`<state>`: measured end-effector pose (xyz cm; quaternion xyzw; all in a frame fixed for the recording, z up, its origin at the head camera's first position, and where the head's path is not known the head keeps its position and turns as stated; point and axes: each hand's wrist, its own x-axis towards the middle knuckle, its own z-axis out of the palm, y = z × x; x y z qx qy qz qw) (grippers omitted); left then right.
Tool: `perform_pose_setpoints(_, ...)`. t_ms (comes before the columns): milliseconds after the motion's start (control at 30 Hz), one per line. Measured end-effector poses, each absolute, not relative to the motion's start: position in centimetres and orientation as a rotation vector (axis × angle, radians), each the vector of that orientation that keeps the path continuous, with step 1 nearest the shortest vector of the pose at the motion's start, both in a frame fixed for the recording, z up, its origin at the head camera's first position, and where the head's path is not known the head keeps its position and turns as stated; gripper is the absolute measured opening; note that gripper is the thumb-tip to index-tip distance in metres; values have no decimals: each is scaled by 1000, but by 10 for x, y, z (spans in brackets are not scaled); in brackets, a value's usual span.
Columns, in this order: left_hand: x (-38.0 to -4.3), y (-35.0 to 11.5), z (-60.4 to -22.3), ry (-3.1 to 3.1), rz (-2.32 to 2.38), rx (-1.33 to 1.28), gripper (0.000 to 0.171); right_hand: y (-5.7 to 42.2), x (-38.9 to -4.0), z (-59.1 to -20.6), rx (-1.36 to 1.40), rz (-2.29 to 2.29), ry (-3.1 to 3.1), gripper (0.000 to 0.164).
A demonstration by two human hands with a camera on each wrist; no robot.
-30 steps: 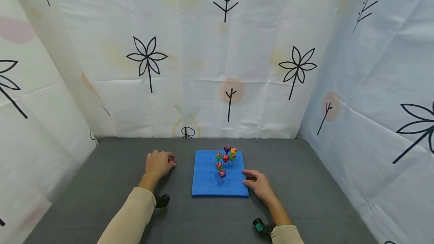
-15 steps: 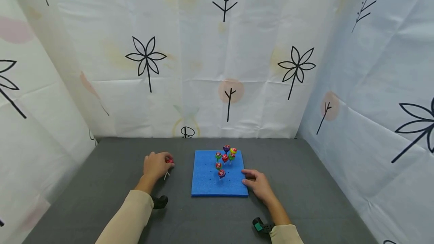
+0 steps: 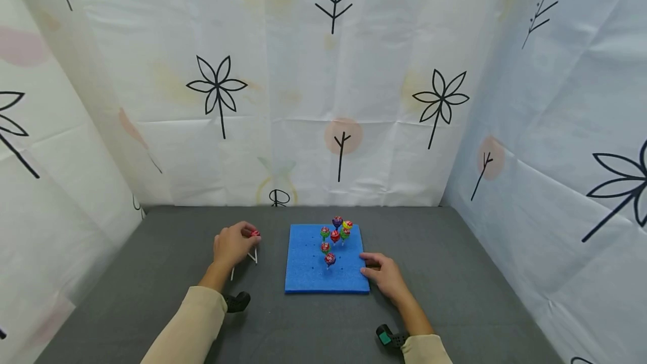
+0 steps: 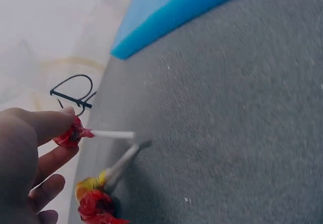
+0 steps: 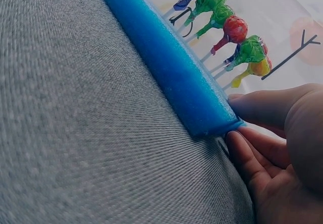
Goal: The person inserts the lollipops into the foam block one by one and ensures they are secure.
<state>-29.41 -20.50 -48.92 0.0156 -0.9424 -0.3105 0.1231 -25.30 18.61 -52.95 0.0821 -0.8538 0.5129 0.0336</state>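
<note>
My left hand (image 3: 233, 247) pinches a red-wrapped lollipop (image 4: 70, 134) by its candy head, its white stick pointing away from the fingers. Below that hand, in the left wrist view, a yellow lollipop (image 4: 89, 186) and a red lollipop (image 4: 97, 205) lie on the grey table. My right hand (image 3: 388, 278) grips the right edge of a blue foam board (image 3: 305, 271) between thumb and fingers. Several lollipops stand upright on their sticks in the board, among them a red one (image 5: 235, 30), a purple one (image 3: 337, 222) and a yellow one (image 3: 347, 224).
Small holes dot the board's top around the standing lollipops. The grey tabletop (image 3: 455, 285) surrounds the board. White patterned cloth (image 3: 293, 83) hangs behind the table and at both sides. A dark device (image 3: 390, 338) is worn at my right wrist.
My left hand has raised the red lollipop a little, and its stick now hangs in view. Sticks of the loose lollipops show below the hand. My right hand stays at the board's edge.
</note>
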Motion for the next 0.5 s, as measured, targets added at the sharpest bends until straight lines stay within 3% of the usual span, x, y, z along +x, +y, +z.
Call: perform_pose_setpoints(500,-299,-182,-485,-2514,-1476,125,27,186,-253,-529,256,1582,-2616,30)
